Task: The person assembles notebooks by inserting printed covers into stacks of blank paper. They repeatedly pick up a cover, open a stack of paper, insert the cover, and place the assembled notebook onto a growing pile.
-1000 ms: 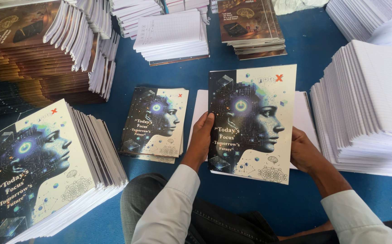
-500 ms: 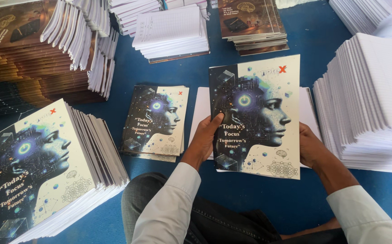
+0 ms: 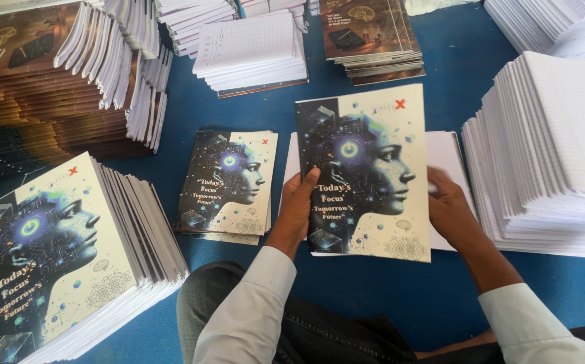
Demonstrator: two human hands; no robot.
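**Both hands hold a notebook cover over a white pad on the blue floor**

The surface is a blue mat (image 3: pixel 387 283), crowded on every side with stacks. A tall stack of finished notebooks (image 3: pixel 70 256) sits at the lower left, brown-covered stacks (image 3: pixel 43 87) at the upper left, white ruled page stacks (image 3: pixel 548 148) at the right, and more piles along the top edge. Bare blue shows only in narrow lanes between the piles and in a wider strip near the person's knees.

The cover sheet (image 3: pixel 366 168) — a dark profile head on cream — stands with its long axis running away from the person, top edge far. It overlaps a white pad (image 3: pixel 447 155) beneath. The left hand (image 3: pixel 299 202) pinches its left edge, thumb on the front; the right hand (image 3: pixel 451 209) grips the right edge. A small pile of covers (image 3: pixel 228 185) lies just left.
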